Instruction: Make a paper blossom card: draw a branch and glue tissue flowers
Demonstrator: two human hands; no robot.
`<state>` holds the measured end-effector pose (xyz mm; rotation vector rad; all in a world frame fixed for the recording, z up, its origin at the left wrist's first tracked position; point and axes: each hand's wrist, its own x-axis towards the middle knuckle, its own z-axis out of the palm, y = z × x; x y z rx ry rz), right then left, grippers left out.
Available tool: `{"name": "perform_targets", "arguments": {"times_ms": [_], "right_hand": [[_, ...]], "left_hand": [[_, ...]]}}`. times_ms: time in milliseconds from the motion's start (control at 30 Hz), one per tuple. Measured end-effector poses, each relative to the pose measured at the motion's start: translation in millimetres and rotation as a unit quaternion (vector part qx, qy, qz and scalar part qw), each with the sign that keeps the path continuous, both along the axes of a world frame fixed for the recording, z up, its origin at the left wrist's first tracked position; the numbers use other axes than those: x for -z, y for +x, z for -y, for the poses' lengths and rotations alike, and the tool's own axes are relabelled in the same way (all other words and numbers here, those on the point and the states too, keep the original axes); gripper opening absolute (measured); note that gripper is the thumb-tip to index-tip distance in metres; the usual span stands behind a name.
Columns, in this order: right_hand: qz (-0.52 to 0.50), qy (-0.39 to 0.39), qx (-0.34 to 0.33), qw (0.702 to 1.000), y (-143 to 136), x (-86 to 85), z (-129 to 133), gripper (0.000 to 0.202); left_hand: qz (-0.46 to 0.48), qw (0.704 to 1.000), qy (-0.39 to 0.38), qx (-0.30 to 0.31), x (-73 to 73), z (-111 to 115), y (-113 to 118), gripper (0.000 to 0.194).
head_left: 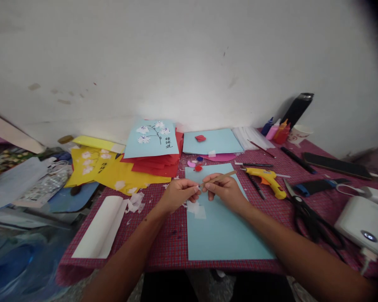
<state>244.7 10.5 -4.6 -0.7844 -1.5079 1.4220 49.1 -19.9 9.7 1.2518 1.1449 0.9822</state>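
My left hand (182, 193) and my right hand (223, 191) meet above a light blue sheet of paper (223, 235). A flat tan wooden stick (226, 175) is pinched in my right fingers, its tip pointing at my left fingertips. My left thumb and fingers are closed on a tiny white bit, which looks like paper. Some thin white paper pieces (200, 212) lie on the blue sheet below the hands. Just beyond them are small lids of paint, one red (198, 168) and one dark blue (200, 159).
A yellow glue gun (267, 180), black scissors (311, 216) and a white power bank (363, 226) lie at right. Paint bottles (282, 133) and a black flask (297, 110) stand behind. At left are folded white paper (102, 228) and a blue flower card (151, 140).
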Motion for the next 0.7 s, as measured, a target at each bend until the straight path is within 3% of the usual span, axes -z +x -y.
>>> {"name": "perform_targets", "arguments": {"times_ms": [167, 700], "right_hand": [[0.006, -0.023, 0.018, 1.0, -5, -3.9, 1, 0.03], [0.035, -0.012, 0.049, 0.998, -5, -9.2, 1, 0.033]], "left_hand": [[0.001, 1.0, 0.011, 0.023, -2.1, 0, -1, 0.031], [-0.079, 0.996, 0.041, 0.002, -4.4, -3, -10, 0.027]]}}
